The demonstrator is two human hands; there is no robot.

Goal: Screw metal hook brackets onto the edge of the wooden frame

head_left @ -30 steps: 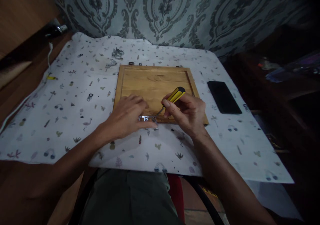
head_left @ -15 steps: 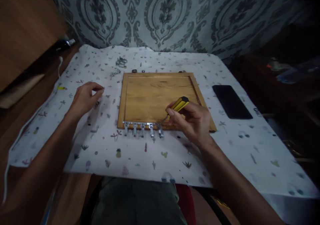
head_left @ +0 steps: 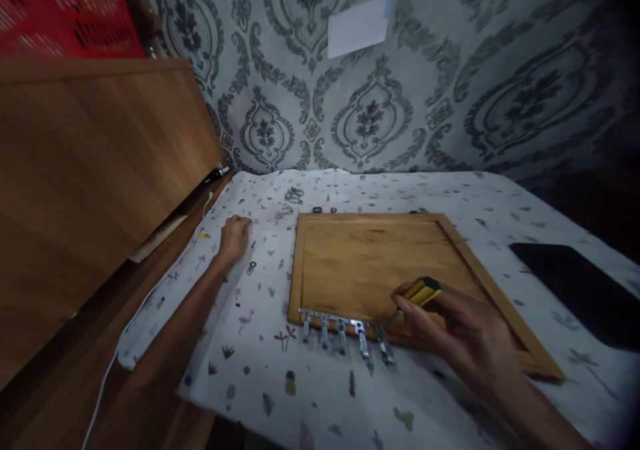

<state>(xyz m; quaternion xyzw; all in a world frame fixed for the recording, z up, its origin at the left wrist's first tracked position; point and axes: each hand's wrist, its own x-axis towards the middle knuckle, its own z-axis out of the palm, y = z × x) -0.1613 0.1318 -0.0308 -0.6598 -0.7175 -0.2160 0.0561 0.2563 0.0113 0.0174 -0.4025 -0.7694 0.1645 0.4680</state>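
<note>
My right hand is closed around a yellow and black screwdriver, tilted with its shaft pointing down and left. The shaft reaches toward the right end of a metal hook rail; whether the tip touches is hard to tell. Several hooks of the rail hang over the front edge of a framed wooden board lying flat on the table. Left of the board, my left hand is low over the cloth with its fingers drawn together. Anything between them is hidden. Small metal pieces lie just beyond its fingertips.
A pile of metal hooks sits on the patterned tablecloth behind the board. At the right lies a black phone. A white cable runs along the left edge, beside a wooden cabinet. The papered wall closes off the back.
The view has swung up and left, bringing in more wall and cabinet. My left hand has moved away from me, closer to the small metal pieces. My right hand keeps the screwdriver by the rail's right end.
</note>
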